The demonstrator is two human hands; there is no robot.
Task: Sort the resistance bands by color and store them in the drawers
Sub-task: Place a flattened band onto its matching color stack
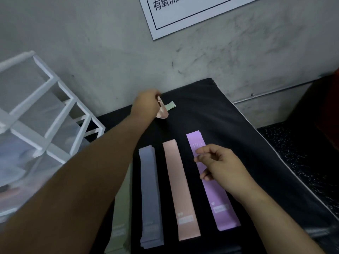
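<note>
One black mat [211, 110] | grey wall [91, 33] | white drawers [49, 125] left | paper sign [183, 19]

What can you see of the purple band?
The purple band is a long, flat strip with a white "10" near its far end and a white heart and label at the near end. It lies on the black mat, rightmost in the row, apart from the pink band. The right hand hangs over it; contact is unclear.

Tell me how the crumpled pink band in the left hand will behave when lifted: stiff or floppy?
Likely floppy: the crumpled pink band bunches and folds in the left hand. Probably light, being so thin. It might drag the green band beside it.
</note>
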